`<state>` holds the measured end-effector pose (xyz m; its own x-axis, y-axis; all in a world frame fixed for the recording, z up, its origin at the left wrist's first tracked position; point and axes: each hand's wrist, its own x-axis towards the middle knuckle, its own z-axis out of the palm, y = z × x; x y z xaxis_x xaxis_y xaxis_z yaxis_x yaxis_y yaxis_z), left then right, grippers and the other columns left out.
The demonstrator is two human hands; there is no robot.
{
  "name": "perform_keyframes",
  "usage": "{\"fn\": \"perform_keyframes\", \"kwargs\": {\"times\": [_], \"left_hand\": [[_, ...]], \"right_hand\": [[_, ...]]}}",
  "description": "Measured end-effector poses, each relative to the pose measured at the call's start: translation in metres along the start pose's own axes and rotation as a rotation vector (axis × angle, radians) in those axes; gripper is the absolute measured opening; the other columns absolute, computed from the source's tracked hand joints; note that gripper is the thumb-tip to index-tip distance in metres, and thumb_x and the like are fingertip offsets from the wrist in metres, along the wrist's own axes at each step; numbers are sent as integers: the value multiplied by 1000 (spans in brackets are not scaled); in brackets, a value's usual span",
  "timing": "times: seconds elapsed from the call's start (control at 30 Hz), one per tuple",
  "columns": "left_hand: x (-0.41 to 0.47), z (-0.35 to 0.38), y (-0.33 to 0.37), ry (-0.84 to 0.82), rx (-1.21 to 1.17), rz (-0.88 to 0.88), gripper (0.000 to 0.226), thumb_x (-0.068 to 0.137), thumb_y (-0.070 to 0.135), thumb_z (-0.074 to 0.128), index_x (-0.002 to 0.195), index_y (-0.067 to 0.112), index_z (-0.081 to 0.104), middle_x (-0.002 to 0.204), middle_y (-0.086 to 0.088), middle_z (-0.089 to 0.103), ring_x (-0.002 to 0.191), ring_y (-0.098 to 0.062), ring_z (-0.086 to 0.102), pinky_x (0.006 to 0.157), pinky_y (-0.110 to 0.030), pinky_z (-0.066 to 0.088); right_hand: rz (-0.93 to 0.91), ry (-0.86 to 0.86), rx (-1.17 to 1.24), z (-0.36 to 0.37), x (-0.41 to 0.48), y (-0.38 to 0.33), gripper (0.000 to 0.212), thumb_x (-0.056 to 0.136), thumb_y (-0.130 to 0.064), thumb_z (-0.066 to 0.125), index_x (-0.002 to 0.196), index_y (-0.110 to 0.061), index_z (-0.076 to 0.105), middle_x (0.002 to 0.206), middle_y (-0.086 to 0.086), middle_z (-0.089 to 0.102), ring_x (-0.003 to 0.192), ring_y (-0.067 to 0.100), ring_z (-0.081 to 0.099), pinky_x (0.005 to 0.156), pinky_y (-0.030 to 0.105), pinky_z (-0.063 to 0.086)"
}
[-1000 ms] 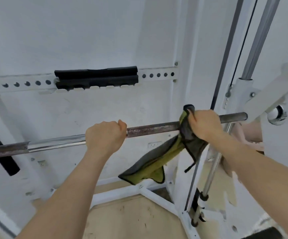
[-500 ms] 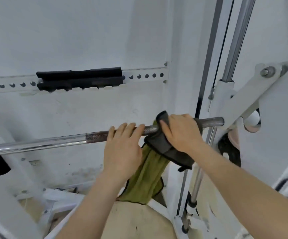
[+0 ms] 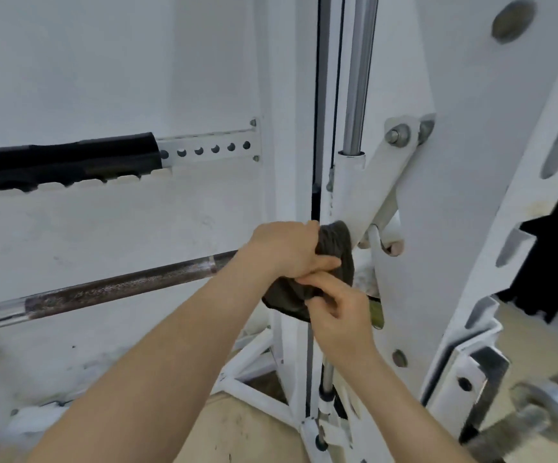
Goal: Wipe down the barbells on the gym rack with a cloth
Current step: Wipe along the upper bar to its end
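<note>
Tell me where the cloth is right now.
In the head view, right of centre, the cloth is bunched over the barbell beside the white bracket, gripped by the left hand above and the right hand below.

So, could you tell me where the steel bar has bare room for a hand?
The long steel barbell is bare left of the left hand. Its right end is crowded: right hand, dark grey-green cloth, white metal bracket.
</note>
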<state>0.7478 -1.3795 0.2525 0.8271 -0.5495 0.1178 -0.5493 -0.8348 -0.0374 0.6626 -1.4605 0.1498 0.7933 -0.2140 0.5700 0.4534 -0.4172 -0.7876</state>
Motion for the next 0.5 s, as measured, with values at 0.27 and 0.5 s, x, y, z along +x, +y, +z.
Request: {"fn": "perform_keyframes", "kwargs": {"times": [0.27, 0.5], "left_hand": [[49, 17, 19, -2, 103, -21, 20, 83, 25, 61, 74, 13, 49, 76, -1, 59, 59, -17, 48, 53, -31, 37], [62, 0, -1, -503, -432, -120, 22, 76, 29, 70, 84, 9, 69, 87, -10, 69, 81, -28, 67, 73, -38, 57]], "right_hand": [[649, 1, 330, -12, -21, 28, 40, 89, 1, 52, 113, -29, 60, 109, -14, 63, 91, 8, 65, 83, 33, 56], [445, 25, 148, 7, -16, 21, 41, 88, -17, 60, 121, -39, 50, 115, -10, 59, 102, 7, 60, 86, 36, 54]]}}
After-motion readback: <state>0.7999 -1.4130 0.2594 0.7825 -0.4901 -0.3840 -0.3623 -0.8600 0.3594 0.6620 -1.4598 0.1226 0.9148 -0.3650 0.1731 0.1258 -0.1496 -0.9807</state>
